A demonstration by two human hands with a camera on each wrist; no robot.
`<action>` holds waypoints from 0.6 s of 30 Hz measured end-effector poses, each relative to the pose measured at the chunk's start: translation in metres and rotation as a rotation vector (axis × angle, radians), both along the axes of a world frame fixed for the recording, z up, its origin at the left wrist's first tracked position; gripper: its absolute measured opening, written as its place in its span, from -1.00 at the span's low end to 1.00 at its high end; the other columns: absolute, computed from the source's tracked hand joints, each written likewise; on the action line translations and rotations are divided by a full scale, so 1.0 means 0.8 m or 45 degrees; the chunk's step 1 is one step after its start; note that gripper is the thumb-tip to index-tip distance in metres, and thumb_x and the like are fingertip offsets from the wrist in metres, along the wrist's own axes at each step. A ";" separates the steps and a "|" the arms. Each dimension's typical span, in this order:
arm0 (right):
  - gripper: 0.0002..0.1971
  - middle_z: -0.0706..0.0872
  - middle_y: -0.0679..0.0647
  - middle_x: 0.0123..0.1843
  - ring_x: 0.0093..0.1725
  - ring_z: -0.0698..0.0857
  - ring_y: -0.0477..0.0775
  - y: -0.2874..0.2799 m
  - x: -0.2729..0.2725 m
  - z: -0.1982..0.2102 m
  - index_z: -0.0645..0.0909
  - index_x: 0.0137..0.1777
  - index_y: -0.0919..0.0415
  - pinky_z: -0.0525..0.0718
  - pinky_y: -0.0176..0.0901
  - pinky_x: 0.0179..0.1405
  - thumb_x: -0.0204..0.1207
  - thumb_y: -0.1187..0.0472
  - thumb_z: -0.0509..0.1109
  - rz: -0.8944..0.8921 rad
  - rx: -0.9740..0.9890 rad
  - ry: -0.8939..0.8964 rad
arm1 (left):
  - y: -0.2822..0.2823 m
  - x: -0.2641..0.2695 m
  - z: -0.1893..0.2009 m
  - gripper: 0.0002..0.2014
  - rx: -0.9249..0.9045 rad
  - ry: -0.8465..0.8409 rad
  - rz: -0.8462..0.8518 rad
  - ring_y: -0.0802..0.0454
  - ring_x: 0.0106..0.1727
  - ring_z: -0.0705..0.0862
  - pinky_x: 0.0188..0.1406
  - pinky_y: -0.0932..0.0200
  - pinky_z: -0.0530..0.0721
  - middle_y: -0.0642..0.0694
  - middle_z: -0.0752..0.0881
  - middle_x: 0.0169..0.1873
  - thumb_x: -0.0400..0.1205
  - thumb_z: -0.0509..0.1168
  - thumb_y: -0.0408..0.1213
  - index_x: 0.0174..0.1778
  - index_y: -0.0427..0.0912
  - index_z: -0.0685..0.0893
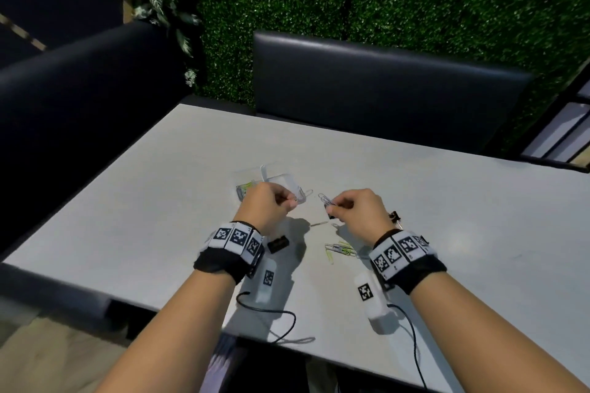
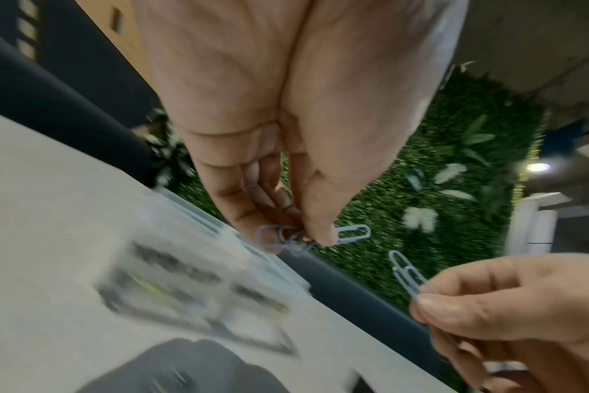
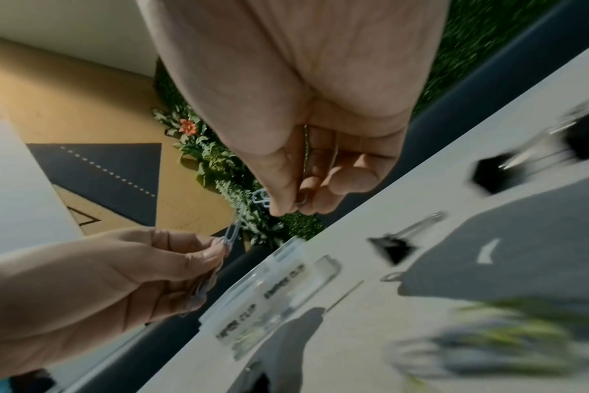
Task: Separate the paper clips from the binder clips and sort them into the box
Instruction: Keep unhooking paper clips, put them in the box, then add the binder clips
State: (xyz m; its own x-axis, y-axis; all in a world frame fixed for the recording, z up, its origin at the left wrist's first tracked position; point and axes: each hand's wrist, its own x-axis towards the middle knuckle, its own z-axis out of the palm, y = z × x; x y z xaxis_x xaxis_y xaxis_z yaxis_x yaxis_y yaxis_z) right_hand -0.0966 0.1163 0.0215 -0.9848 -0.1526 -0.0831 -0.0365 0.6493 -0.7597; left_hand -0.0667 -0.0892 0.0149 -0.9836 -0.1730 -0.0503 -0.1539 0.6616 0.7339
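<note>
Both hands hover just above the grey table [image 1: 447, 201], each pinching pale blue paper clips. My left hand [image 1: 292, 201] holds a small tangle of paper clips [image 2: 299, 239] between thumb and fingers, right over the clear plastic box [image 1: 287, 180]. My right hand [image 1: 332, 207] pinches another pair of linked paper clips [image 1: 325, 199], also visible in the left wrist view [image 2: 405, 276]. A loose heap of green and silver paper clips [image 1: 340, 250] lies below the right hand. Black binder clips lie by the left wrist [image 1: 277, 244] and beside the right wrist [image 1: 394, 217].
Labels mark the compartments of the clear box [image 3: 269, 292], and green clips show in its left one. More binder clips [image 3: 394, 247] lie on the table to its right. Dark padded seats [image 1: 383, 89] border the table's far and left sides. Thin cables [image 1: 271, 313] trail from the wrist cameras.
</note>
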 end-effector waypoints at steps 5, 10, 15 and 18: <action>-0.88 0.79 0.04 -0.26 -0.26 0.68 -0.03 -0.096 -0.042 0.006 0.81 -0.19 0.20 0.56 -0.37 -0.29 0.46 0.15 0.60 0.171 0.071 -0.006 | -0.073 -0.027 0.008 -0.90 -0.089 -0.048 0.263 -0.03 -0.11 0.76 -0.12 0.23 0.60 -0.10 0.83 -0.20 0.61 0.48 -0.20 -0.09 -0.14 0.86; -0.86 0.85 0.15 -0.13 -0.06 0.81 0.12 -0.166 -0.069 0.006 0.82 -0.17 0.28 0.73 -0.12 -0.03 0.43 0.20 0.63 0.238 0.193 -0.075 | -0.090 -0.057 0.005 -0.91 -0.199 -0.137 0.329 -0.10 -0.14 0.81 -0.06 0.08 0.79 -0.16 0.86 -0.20 0.54 0.54 -0.23 -0.21 -0.16 0.89; -0.80 0.85 0.17 -0.22 -0.21 0.82 0.11 -0.182 -0.073 0.007 0.81 -0.17 0.31 0.83 0.02 -0.04 0.38 0.16 0.67 0.287 0.235 -0.148 | -0.095 -0.063 0.009 -0.86 -0.312 -0.113 0.326 -0.15 -0.07 0.82 0.04 0.01 0.81 -0.21 0.88 -0.12 0.52 0.56 -0.21 -0.10 -0.19 0.91; -0.78 0.83 0.14 -0.21 -0.24 0.82 0.12 -0.164 -0.065 0.011 0.79 -0.08 0.25 0.85 0.06 -0.08 0.38 0.14 0.67 0.295 0.149 -0.127 | -0.086 -0.059 0.011 -0.81 -0.347 -0.028 0.331 -0.18 0.02 0.81 0.10 0.02 0.77 -0.19 0.87 -0.05 0.58 0.47 -0.19 0.02 -0.17 0.88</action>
